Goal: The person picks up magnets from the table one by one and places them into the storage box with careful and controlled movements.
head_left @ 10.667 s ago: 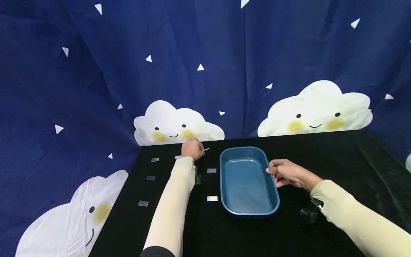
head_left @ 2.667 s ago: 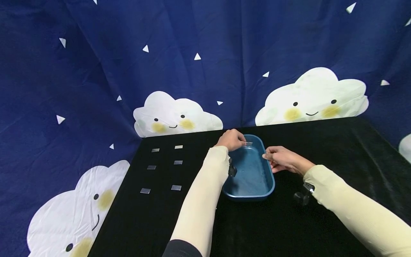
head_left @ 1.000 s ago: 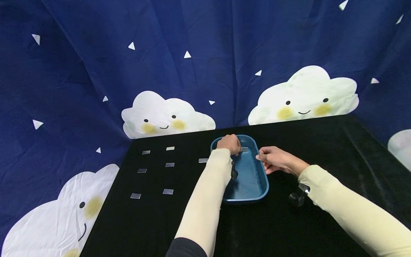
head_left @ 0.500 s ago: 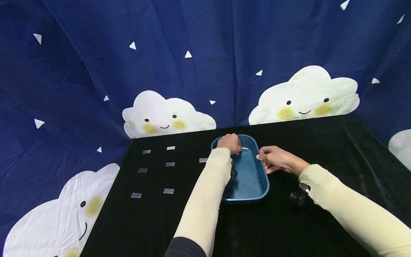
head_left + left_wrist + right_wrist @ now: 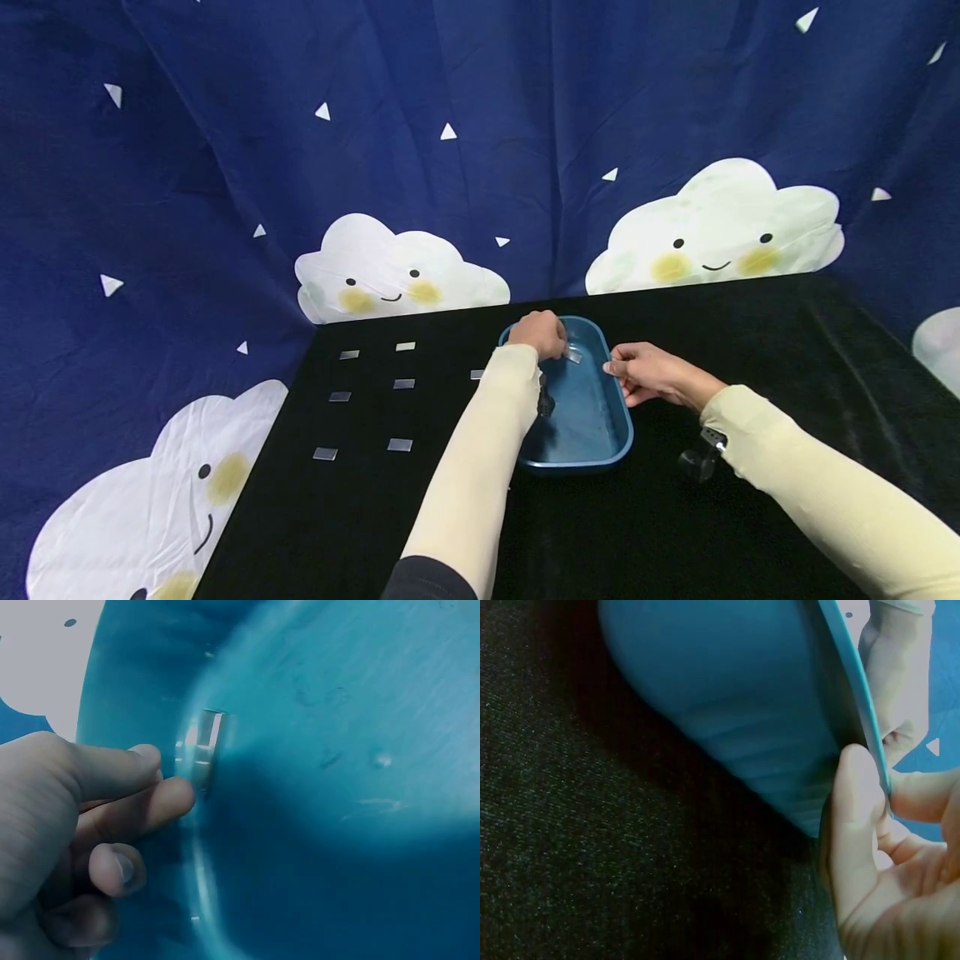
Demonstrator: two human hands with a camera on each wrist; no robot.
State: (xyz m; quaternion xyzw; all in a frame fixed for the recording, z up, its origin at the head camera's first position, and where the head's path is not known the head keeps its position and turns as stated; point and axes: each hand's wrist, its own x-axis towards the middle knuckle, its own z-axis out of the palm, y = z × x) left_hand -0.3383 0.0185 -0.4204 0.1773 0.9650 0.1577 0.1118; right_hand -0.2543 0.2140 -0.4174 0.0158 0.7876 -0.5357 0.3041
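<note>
1 clear strip (image 5: 573, 357), inside the blue tray (image 5: 588, 412), toward its far end, at the fingertips of your left hand (image 5: 538, 333). Change: 0.5 s ago it ran nearly level across the head view; now it slants, suggesting you are adjusting its placement. Long axis: from your left fingertips down and rightward, toward the tray's right wall. Left fingers: 2 leading tips nearly together; cannot tell whether you pinch the strip. Right hand (image 5: 660, 373): pinching the tray's rim. Also: 7 similar strips (image 5: 404, 384) on black cloth (image 5: 570, 533).
</note>
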